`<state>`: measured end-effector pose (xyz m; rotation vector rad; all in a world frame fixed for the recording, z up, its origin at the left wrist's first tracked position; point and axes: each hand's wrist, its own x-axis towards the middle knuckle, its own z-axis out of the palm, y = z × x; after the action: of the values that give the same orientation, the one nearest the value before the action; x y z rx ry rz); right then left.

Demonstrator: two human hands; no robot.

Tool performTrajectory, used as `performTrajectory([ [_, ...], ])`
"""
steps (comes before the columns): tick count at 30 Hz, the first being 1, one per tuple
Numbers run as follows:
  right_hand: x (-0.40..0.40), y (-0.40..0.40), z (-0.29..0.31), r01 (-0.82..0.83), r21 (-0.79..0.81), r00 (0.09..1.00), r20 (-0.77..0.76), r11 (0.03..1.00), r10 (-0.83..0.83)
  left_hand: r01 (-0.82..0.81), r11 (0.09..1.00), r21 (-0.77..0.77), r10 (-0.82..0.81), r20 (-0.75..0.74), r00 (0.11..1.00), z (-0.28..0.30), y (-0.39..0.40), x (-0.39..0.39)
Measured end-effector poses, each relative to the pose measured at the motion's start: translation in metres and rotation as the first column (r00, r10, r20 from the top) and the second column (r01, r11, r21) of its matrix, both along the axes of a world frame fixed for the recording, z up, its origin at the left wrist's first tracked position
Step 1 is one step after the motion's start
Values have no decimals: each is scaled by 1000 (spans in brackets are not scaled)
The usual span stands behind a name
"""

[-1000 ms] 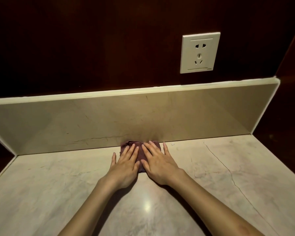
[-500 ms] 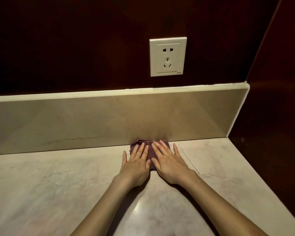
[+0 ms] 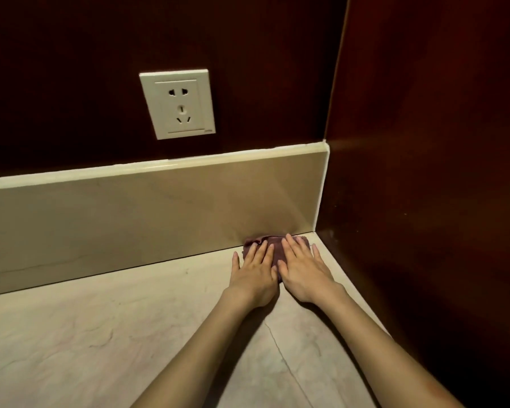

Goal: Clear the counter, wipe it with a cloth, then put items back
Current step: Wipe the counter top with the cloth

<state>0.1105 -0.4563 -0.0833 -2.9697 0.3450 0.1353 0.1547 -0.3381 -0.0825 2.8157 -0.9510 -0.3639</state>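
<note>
Both hands lie flat, side by side, on a small cloth (image 3: 274, 251) at the far right end of the counter (image 3: 86, 343). Nearest the camera, two bare forearms run up from the bottom edge and converge toward the back corner. At their ends, the left hand (image 3: 255, 275) presses palm-down with straight, slightly spread fingers, its thumb out to the left on the bare stone, and its fingertips resting on the left part of the fabric. Just beside it, the right hand (image 3: 302, 270) also presses palm-down with extended fingers, covering the right part of the fabric, its little finger reaching toward the side wall; neither hand curls around or pinches anything. A dark reddish-brown strip of the cloth shows between the two hands and beyond their fingertips, bunched a little at its far left edge, and it sits against the foot of the backsplash (image 3: 130, 219). A pale, veined stone forms the counter, with a thin crack running from the near right area toward the wrists. Behind the cloth, the beige backsplash rises to a light ledge and ends at the right against a dark reddish side panel (image 3: 424, 172). Farther up, a white wall socket (image 3: 178, 104) is set into the dark back wall (image 3: 71, 83), left of the hands.
</note>
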Motion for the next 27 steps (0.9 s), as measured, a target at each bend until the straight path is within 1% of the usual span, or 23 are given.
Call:
performTrajectory([
  [3,-2,-20,7,77,8,996,-55,997,-76,30,1000,-9,-30,-23,999,1,-28,-1],
  [5,-1,-27,9,92,22,992,-89,996,-90,33,999,-6,-33,-30,999,1,-38,-2],
  [10,-2,-30,9,71,26,993,-94,997,-69,40,999,15,-39,-26,999,3,-38,-2],
  [14,-5,-24,8,39,-18,995,-89,999,-40,68,997,47,-66,-25,997,9,-25,0],
  [16,-5,-13,6,12,-29,997,-72,1000,-14,58,998,40,-57,-18,998,9,-10,-1],
  [18,-5,6,4,-33,2,998,-57,999,33,31,999,30,-30,-21,999,7,12,-2],
  [24,-2,90,3,-202,44,979,29,978,201,-95,995,37,95,11,995,6,109,-12],
  [27,1,131,2,-283,69,959,48,957,280,-157,986,49,156,8,988,7,155,-17],
])
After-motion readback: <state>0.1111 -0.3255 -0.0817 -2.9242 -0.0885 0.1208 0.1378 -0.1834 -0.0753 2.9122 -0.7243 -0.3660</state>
